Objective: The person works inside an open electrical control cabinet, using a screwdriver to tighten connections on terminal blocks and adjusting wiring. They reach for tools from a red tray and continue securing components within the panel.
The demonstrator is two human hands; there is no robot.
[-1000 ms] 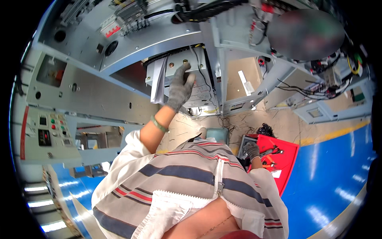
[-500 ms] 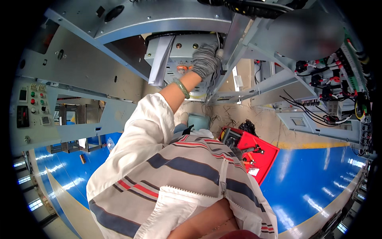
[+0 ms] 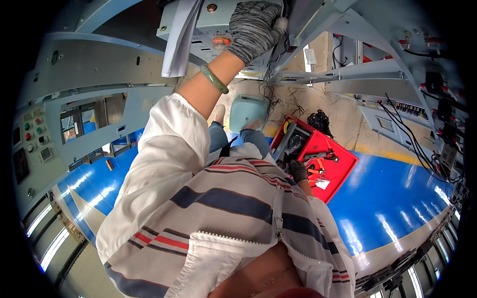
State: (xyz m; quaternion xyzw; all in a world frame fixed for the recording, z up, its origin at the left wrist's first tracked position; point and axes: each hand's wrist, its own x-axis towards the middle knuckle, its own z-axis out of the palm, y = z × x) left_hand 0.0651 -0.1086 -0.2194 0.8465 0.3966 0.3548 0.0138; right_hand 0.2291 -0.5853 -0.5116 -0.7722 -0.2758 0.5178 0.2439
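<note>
My left hand (image 3: 253, 31), in a grey knit glove, lies over the right side of a pale grey control box (image 3: 206, 22). Its fingers are curled and the thumb is beside a dark cable at the box's edge; what they hold, if anything, is hidden. A round orange part (image 3: 221, 42) on the box is just left of the wrist, below a green bangle (image 3: 214, 79). My right hand (image 3: 298, 172), also gloved, is low at the near left edge of a red tool tray (image 3: 343, 171). Its fingers are too small and dark to read. Orange-handled tools (image 3: 316, 168) lie beside it.
White papers (image 3: 180, 39) hang on the box's left side. Below it stands a teal stool (image 3: 248, 113). A black bag (image 3: 320, 121) is behind the tray. Metal cabinet frames rise on both sides, with loose black cables (image 3: 405, 131) at right and a button panel (image 3: 35, 134) at left.
My view has tilted down, so the box and left hand appear higher and larger. My right hand has come into view at the red tray. The left hand stays on the box.
</note>
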